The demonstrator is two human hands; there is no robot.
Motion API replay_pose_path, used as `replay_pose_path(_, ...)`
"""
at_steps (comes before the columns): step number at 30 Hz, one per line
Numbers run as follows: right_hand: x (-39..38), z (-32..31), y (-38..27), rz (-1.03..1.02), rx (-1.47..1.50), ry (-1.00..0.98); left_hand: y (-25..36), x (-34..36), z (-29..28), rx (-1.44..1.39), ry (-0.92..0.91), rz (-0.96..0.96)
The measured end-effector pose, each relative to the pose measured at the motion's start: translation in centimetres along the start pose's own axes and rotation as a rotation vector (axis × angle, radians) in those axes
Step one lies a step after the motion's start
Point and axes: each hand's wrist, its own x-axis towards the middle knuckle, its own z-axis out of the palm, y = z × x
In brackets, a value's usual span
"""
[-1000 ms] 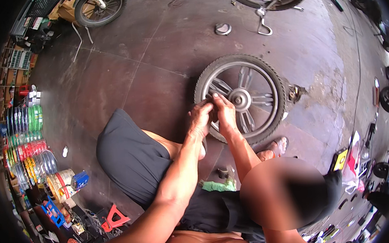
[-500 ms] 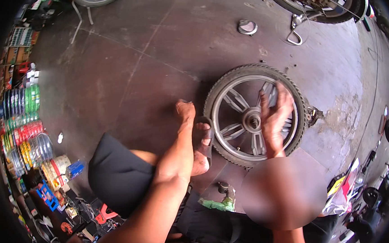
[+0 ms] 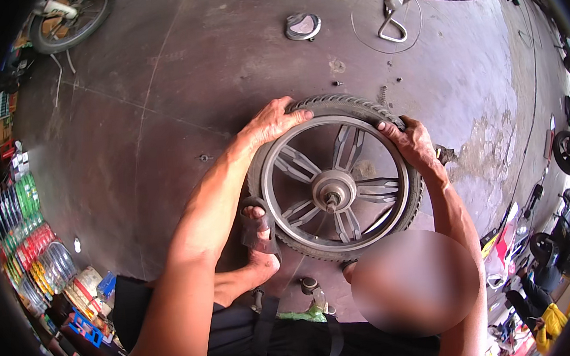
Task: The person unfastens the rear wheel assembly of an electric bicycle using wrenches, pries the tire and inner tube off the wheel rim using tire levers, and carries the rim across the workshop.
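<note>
A bicycle wheel (image 3: pixel 333 189) with a knobbly black tyre, grey cast spokes and a threaded axle in its hub is in front of me, seen nearly face on. At its far left edge my left hand (image 3: pixel 269 122) is closed round the tyre, thumb lying along the sidewall. My right hand (image 3: pixel 416 143) grips the far right part of the tyre, thumb on top and fingers over the outer side. My sandalled left foot (image 3: pixel 260 236) is beside the wheel's left edge. A blurred patch covers part of my right forearm.
Beyond the wheel a round metal-rimmed piece (image 3: pixel 303 26), a small spring (image 3: pixel 383 96) and a bent metal stand (image 3: pixel 393 28) lie on the floor. Another wheel (image 3: pixel 73 24) is at far left. Packaged coils (image 3: pixel 27 222) line the left side; a green bag (image 3: pixel 302 315) is near my lap.
My left hand has come from beside my foot onto the tyre, and my right hand has moved from over the spokes to the tyre's far right. The view has shifted.
</note>
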Motion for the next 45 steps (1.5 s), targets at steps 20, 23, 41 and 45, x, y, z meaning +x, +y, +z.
replay_pose_path(20, -11.5, 9.1, 16.0, 0.521, 0.531, 0.654, -4.1, 1.4, 5.4, 0.135, 0.502, 0.141)
replay_pose_path(23, -11.5, 8.0, 16.4, 0.409, 0.641, 0.687, -1.2, 1.9, 5.7, 0.138, 0.419, 0.101)
replay_pose_path(41, -22.0, 18.8, 14.4, 0.451, 1.293, 0.971, -6.4, -8.0, 8.3, -0.244, 0.658, -0.178)
replay_pose_path(45, -20.8, 7.1, 11.8, -0.076, 1.496, 0.712, 7.0, -9.8, 5.0, -0.814, 0.907, 0.153)
